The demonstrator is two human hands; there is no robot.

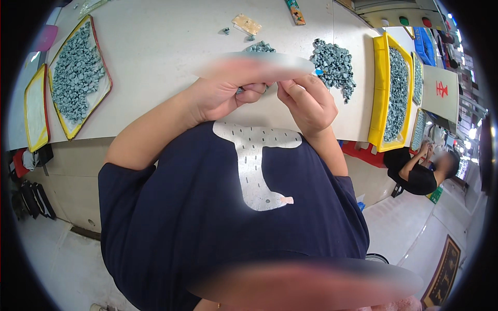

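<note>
My left hand (222, 97) is raised over the near edge of the white table (161, 57), its fingers curled closed. A small grey-green stone-like piece (239, 90) shows between its fingers. Close beside it, my right hand (311, 103) is closed in a pinch, thumb against forefinger. What sits in that pinch is too small to make out. A small blue tip (319, 72) shows by the right knuckles; whether the hand holds it I cannot tell. A blurred patch covers the upper left hand. Beyond the hands lie a small heap (261, 46) and a larger heap (336, 65) of similar pieces.
At the left, a yellow-rimmed tray (100, 96) of pieces stands beside another yellow tray (36, 114). A yellow bin (381, 88) full of pieces is at the right. A tan card (246, 24) lies far back. Another person (417, 173) sits at the right.
</note>
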